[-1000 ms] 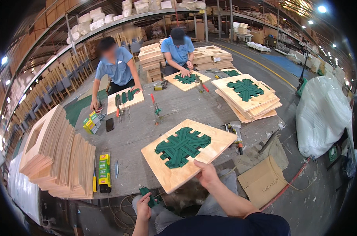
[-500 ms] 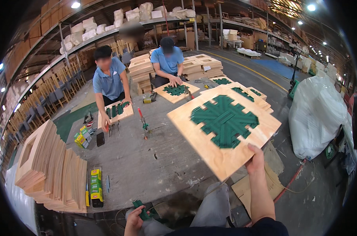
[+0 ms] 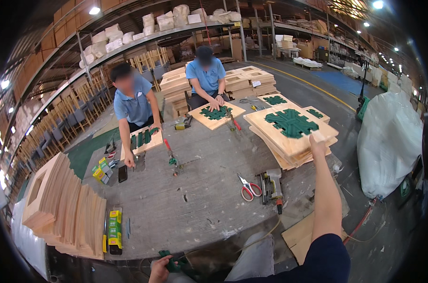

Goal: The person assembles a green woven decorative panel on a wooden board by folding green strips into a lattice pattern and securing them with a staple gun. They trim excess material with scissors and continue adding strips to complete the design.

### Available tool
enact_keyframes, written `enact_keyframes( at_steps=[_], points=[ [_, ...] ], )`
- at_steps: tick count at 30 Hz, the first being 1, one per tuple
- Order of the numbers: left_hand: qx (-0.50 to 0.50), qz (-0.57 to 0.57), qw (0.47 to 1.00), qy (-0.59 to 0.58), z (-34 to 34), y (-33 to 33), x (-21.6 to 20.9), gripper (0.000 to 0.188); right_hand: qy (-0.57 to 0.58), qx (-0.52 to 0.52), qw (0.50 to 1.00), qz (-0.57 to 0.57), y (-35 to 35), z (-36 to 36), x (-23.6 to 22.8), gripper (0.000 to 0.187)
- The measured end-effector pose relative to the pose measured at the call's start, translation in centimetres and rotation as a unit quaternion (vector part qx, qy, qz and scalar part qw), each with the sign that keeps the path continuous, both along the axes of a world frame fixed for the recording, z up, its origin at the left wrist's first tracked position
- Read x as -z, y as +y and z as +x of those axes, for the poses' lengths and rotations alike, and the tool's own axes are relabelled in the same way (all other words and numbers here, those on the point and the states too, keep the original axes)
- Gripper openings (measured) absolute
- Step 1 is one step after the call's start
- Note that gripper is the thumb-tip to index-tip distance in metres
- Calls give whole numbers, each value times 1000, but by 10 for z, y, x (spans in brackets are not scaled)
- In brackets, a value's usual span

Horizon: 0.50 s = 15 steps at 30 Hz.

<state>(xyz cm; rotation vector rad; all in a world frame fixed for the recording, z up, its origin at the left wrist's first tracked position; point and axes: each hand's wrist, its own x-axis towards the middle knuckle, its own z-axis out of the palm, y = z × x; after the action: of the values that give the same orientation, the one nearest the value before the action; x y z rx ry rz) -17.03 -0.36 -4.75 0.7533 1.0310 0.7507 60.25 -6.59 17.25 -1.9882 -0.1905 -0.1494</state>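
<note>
My right hand [image 3: 317, 143] reaches out over the table's right side and rests on the near edge of a square wooden board with a green webbing cross [image 3: 291, 125]. That board lies on top of a stack of similar boards [image 3: 294, 153]. My left hand [image 3: 161, 269] is low at the table's front edge, closed on a bundle of green webbing strips [image 3: 172, 263]. The grey worktable [image 3: 199, 198] lies between both hands.
Red-handled scissors [image 3: 248, 187] and a staple gun [image 3: 273, 184] lie near the front right. Leaning wooden frames [image 3: 63, 210] and green-yellow boxes [image 3: 114, 228] sit at left. Two people in blue shirts work on boards [image 3: 216, 114] [image 3: 143, 140] across the table. A white sack [image 3: 390, 141] stands right.
My right hand lifted the board from in front of me, swung it to the right and laid it on the stack. My left hand stayed low with the green strips.
</note>
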Motion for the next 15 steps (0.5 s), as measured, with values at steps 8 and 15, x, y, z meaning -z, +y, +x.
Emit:
enact_keyframes(
  at_steps=[8, 15],
  points=[
    [-36, -118, 992, 25, -7, 1, -11, 34, -283, -117, 943, -134, -2, -97, 77, 76],
    [5, -79, 997, -11, 13, 9, -9, 34, -376, -141, 828, -392, 40, -112, 62, 62]
  ],
)
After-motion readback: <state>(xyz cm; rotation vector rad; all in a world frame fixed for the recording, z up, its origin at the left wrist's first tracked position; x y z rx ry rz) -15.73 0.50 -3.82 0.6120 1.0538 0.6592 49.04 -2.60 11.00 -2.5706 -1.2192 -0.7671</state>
